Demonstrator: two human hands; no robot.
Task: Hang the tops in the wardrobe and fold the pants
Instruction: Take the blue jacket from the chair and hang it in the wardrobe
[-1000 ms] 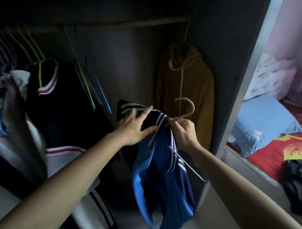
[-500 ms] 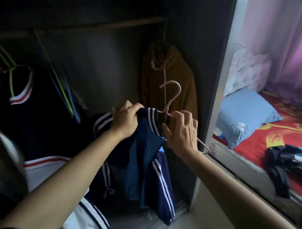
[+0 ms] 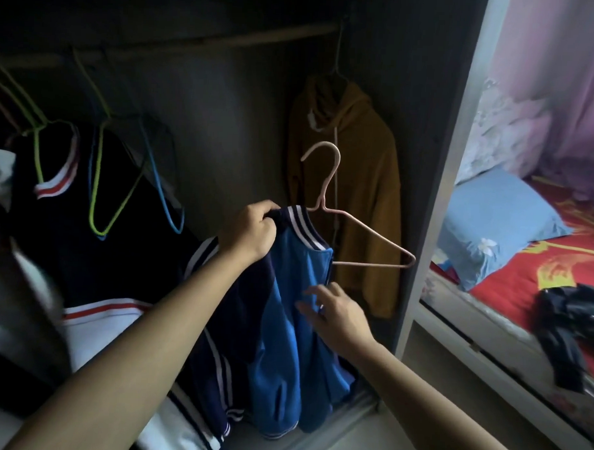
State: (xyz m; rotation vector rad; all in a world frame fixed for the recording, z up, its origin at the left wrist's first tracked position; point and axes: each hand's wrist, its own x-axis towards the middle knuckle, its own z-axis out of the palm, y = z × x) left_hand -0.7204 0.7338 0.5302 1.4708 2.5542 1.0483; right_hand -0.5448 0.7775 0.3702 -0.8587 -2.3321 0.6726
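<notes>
A navy and blue jacket with white-striped trim hangs half on a pink wire hanger; the hanger's right arm sticks out bare. My left hand grips the jacket's striped collar at the hanger's neck and holds both up in front of the open wardrobe. My right hand is lower, fingers loosely spread, touching the blue front panel. The wooden rail runs across the wardrobe above. A dark garment lies crumpled on the bed at the right.
A mustard hoodie hangs at the rail's right end. At the left hang a black top with red and white trim and empty green and blue hangers. The wardrobe's grey frame separates it from the bed with a blue pillow.
My right hand let go of the hanger and dropped to the jacket's front. My left hand raised the collar and hanger, which now stands upright with its right arm exposed.
</notes>
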